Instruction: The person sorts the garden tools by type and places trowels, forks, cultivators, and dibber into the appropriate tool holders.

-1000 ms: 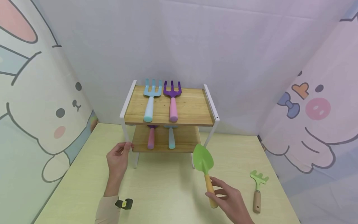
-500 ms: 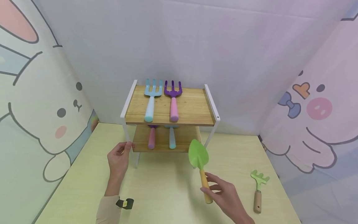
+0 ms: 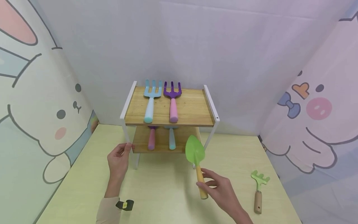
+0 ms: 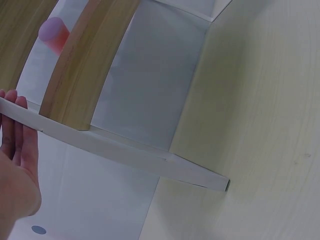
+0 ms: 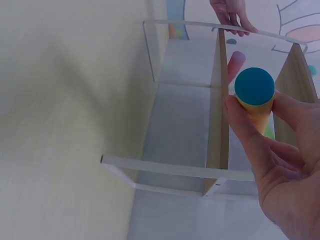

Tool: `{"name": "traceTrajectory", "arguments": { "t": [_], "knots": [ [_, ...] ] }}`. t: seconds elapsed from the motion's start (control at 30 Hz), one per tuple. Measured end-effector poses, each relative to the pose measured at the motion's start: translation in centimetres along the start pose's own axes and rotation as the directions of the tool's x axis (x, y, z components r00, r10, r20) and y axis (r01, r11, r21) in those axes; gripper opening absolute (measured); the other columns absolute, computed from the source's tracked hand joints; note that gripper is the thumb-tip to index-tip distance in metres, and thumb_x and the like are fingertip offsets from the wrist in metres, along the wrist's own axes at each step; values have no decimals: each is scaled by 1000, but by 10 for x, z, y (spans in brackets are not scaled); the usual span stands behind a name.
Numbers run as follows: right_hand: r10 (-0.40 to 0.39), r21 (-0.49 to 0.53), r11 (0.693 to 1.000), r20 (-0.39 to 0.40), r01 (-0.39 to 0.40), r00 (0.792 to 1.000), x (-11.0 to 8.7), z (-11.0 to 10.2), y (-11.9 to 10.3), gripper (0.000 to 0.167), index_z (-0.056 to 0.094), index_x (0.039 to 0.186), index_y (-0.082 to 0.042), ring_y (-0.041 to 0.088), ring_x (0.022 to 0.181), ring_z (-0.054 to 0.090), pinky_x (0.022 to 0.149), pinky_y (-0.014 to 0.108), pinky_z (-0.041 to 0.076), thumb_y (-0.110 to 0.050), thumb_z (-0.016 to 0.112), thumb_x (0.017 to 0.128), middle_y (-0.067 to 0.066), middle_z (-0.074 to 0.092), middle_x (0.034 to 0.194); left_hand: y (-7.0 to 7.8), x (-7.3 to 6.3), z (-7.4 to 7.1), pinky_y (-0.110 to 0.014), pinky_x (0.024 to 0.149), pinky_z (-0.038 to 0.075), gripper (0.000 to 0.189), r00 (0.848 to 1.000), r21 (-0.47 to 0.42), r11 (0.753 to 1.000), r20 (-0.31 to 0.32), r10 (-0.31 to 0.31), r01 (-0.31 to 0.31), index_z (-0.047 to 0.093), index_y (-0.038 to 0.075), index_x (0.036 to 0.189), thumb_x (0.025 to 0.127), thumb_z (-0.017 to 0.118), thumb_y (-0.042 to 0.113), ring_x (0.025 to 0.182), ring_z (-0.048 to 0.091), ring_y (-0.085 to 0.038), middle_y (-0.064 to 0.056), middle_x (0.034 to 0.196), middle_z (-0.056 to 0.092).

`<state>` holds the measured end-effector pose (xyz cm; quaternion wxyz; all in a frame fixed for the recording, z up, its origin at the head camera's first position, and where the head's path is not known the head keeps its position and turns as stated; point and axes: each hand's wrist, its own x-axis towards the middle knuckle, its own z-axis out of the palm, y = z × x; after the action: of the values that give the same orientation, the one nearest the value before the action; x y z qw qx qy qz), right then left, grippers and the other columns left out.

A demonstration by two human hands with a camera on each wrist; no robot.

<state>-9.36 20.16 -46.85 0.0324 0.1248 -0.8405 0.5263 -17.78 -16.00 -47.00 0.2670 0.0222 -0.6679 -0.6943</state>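
My right hand [image 3: 222, 191] pinches the yellow handle of a green garden trowel [image 3: 195, 150], blade pointing up and away, in front of the shelf's lower right side. In the right wrist view the blue end of the trowel handle [image 5: 254, 87] faces the camera. With its fingers at the front left leg of the two-tier shelf [image 3: 167, 123], my left hand [image 3: 118, 160] grips the white frame; the left wrist view shows its fingers [image 4: 21, 135] behind the bar. A light-blue hand fork [image 3: 149, 107] and a purple hand fork with pink handle [image 3: 173, 109] lie on the top board.
On the lower board, a pink-handled tool [image 3: 151, 139] and a light-blue-handled tool [image 3: 172, 139] lie side by side, their heads mostly hidden. A small green rake with brown handle [image 3: 258, 193] lies on the table [image 3: 156, 196] at right. Printed curtains stand around the back and sides.
My right hand has carried the trowel left and slightly forward, toward the lower board of the shelf. The left hand has stayed on the frame.
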Motion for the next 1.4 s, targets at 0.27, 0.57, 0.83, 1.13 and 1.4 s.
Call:
{"name": "traceTrajectory", "arguments": {
  "t": [0.27, 0.57, 0.83, 1.13, 1.4],
  "knots": [
    [64, 13, 998, 9, -64, 998, 11, 2, -6, 43, 70, 128, -17, 10, 78, 76, 65, 28, 59, -27, 83, 88, 4, 77, 107, -6, 1, -1, -14, 85, 52, 16, 1000, 11, 1000, -7, -1, 1, 68, -17, 93, 99, 66, -2, 81, 72, -3, 0, 81, 76],
    [99, 21, 995, -5, -99, 995, 22, 4, -11, 45, 70, 129, -13, 11, 77, 76, 64, 29, 59, -28, 83, 88, 6, 77, 108, -28, 5, -4, -15, 86, 52, 15, 1000, 9, 1000, -20, -7, 7, 70, -13, 95, 99, 68, 1, 82, 72, -4, 5, 82, 76],
    [135, 54, 990, -20, -133, 991, 32, 6, -16, 45, 70, 127, -11, 13, 75, 76, 63, 30, 60, -25, 85, 87, 10, 77, 107, -23, 4, -4, -15, 87, 52, 15, 1000, 4, 1000, -15, -19, 19, 68, -16, 95, 99, 66, -2, 82, 72, -3, 5, 82, 76],
    [172, 99, 981, -18, -170, 985, 42, 8, -23, 45, 70, 127, -5, 15, 73, 76, 62, 28, 60, -21, 85, 88, 16, 75, 110, 2, -1, 0, -13, 83, 52, 17, 1000, -20, 1000, 1, 4, -4, 66, -20, 93, 99, 65, -3, 81, 72, -5, -5, 81, 76],
    [178, 112, 979, -39, -173, 983, 56, 15, -24, 43, 69, 127, -5, 19, 74, 76, 61, 31, 61, -12, 84, 87, 17, 75, 107, 2, -1, 0, -14, 84, 53, 17, 1000, 2, 1000, -5, -1, 1, 67, -18, 93, 99, 65, -2, 81, 73, -4, -3, 81, 76]
  ]
}}
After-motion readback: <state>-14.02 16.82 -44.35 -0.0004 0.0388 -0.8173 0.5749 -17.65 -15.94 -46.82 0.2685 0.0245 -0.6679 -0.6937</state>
